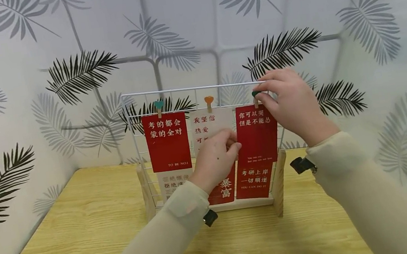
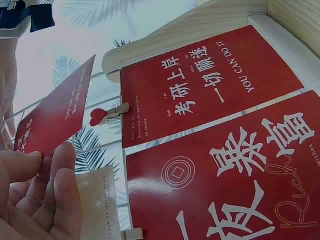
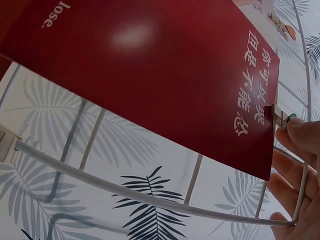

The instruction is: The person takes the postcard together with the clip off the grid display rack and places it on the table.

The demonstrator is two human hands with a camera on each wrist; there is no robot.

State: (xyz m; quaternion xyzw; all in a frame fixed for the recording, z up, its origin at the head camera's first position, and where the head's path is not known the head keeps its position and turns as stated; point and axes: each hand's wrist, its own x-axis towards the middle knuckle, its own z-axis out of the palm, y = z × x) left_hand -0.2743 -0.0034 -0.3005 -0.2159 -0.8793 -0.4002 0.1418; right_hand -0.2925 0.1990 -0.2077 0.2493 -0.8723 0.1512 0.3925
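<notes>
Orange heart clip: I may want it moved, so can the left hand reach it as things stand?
Probably yes, after letting go: nothing covers the orange heart clip above the left hand, though that hand pinches the upper-right red card.

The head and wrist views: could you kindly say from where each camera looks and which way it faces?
Head: worn on the head, facing forward and down at the wire rack; both sleeves, left hand and right hand show.
Left wrist: on that wrist, facing the YOU CAN DO IT card; both hands show in part.
Right wrist: on that wrist, facing the green-clipped red card; the right hand shows at the right.
Shared: both wrist views show that red card.
</notes>
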